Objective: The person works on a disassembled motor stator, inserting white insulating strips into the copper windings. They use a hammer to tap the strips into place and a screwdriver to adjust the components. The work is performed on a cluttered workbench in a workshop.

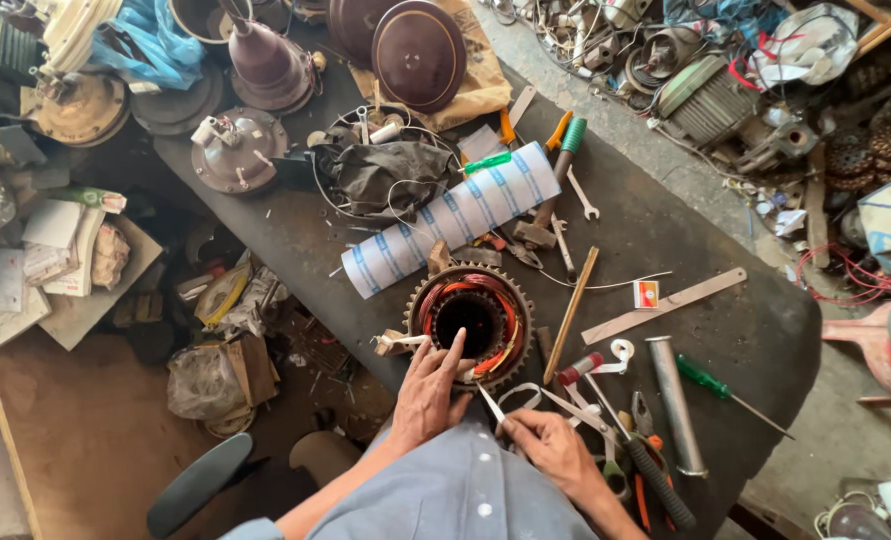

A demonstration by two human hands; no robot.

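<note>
Across the dark tabletop I see tools and motor parts scattered from edge to edge. Biggest among them is a white roll of sheet with blue stripes, lying slantwise beyond the centre, with a crumpled black bag just behind it. Nearer to me sits the round motor stator, toothed at its rim, with orange and red windings around a dark bore. My left hand rests on its near edge, fingers loosely spread and the forefinger stretched up toward the bore; it grips nothing that I can make out. To the right a grey metal tube lies on end toward me, and a thin wooden stick slants just beside the stator. My right hand is closed around a slim pale strip, whose tip points at the stator's near rim, close to my left hand. A green-handled screwdriver lies beyond the tube.
</note>
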